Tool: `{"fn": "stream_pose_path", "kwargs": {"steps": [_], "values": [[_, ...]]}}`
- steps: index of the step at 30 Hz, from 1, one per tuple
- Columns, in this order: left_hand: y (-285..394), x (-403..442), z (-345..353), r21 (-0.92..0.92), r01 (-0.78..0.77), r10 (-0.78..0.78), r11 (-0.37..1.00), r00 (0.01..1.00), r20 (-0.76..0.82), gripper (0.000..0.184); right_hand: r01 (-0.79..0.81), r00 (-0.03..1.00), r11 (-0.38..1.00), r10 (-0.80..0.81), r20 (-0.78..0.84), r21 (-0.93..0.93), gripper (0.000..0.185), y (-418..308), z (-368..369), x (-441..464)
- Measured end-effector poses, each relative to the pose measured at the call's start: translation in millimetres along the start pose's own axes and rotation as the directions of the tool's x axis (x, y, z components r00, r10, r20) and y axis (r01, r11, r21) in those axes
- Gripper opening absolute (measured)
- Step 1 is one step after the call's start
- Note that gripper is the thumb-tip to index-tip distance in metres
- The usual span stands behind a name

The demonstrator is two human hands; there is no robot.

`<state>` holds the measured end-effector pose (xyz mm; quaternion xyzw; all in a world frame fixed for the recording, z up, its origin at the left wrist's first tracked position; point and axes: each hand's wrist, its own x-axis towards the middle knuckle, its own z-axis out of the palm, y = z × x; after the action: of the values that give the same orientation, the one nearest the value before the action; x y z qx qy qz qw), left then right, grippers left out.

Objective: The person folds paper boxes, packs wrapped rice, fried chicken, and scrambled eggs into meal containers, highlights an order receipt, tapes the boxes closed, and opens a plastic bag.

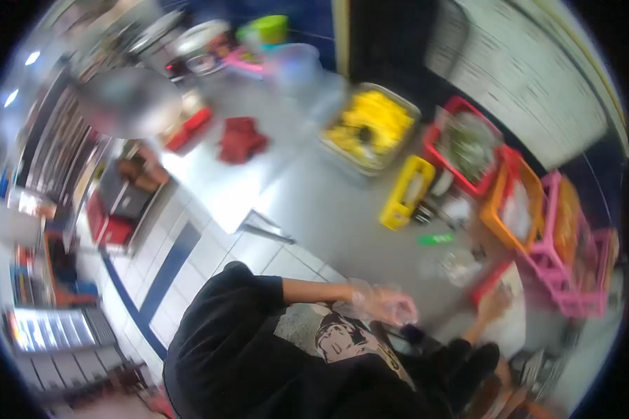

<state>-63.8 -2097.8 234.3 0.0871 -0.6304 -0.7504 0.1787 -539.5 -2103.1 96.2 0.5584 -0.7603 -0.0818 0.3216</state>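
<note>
My left hand (393,307), in a loose clear plastic glove, is held in front of my black T-shirt (258,349). Its fingers look bent, but blur hides whether anything is in them. My right hand (495,304) reaches over a pale rounded surface (514,328) beside a red edge (491,283); its fingers are smeared. Between and beyond the hands, a crumpled clear plastic piece (460,267) lies on the metal table (314,202). A bright green item (436,239) is just past it. A dark object (412,334) shows below my left hand.
A tray of yellow pieces (370,126) stands at the back. Along the right are a yellow holder (407,192), a red basket (472,143) with greens, an orange basket (514,202) and pink baskets (569,258). A dark red cloth (241,140) lies left, near a metal bowl shape (129,103).
</note>
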Motion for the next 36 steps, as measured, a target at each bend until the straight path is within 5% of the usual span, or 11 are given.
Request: {"fn": "stream_pose_path", "kwargs": {"steps": [5, 7, 9, 12, 13, 15, 19, 26, 29, 35, 36], "values": [[17, -219, -62, -0.05, -0.043, 0.009, 0.998, 0.843, -0.537, 0.027, -0.405, 0.91, 0.892, 0.415, -0.01, 0.202, 0.043, -11, -84, 17], [23, -311, -73, 0.074, -0.381, 0.297, 0.922, 0.57, -0.766, 0.024, -0.397, 0.845, 0.79, 0.513, -0.149, 0.467, 0.04, -51, -137, 27], [42, -403, -76, 0.154, -0.269, 0.248, 0.951, 0.361, -0.899, 0.019, -0.191, 0.828, 0.615, 0.52, -0.211, 0.765, 0.037, -142, -205, 39], [49, -513, -80, 0.156, -0.24, 0.177, 0.958, 0.069, -0.982, 0.015, 0.145, 0.92, 0.31, 0.308, -0.243, 0.94, 0.027, -371, -357, 27], [50, -545, -83, 0.206, -0.234, 0.201, 0.95, -0.044, -0.979, 0.016, -0.078, 0.988, 0.067, 0.137, 0.068, 0.995, 0.024, -445, -411, 12], [45, -605, -85, 0.172, -0.195, 0.141, 0.966, -0.163, -0.977, 0.018, -0.223, 0.961, -0.234, -0.213, 0.174, 0.946, 0.021, -565, -536, -33], [62, -683, -113, 0.134, -0.165, 0.057, 0.977, -0.402, -0.914, 0.022, -0.344, 0.678, -0.364, -0.734, -0.039, 0.865, 0.02, -724, -652, -118], [106, -847, -279, 0.349, -0.128, 0.262, 0.928, -0.441, -0.858, 0.036, -0.511, 0.136, -0.304, -0.952, -0.273, 0.804, 0.016, -919, -749, -162], [154, -935, -387, 0.42, 0.357, 0.522, 0.834, -0.267, -0.81, 0.062, -0.446, 0.042, -0.294, -0.95, -0.309, 0.845, 0.016, -1001, -785, -140], [298, -1059, -607, 0.307, 0.886, 0.561, 0.348, 0.066, -0.826, 0.067, -0.421, 0.191, -0.313, -0.948, -0.254, 0.852, 0.017, -1093, -883, -48], [315, -1074, -648, 0.3, 0.902, 0.553, 0.31, 0.085, -0.829, 0.065, -0.391, 0.364, -0.381, -0.9, -0.24, 0.838, 0.016, -1094, -900, -29]]}}
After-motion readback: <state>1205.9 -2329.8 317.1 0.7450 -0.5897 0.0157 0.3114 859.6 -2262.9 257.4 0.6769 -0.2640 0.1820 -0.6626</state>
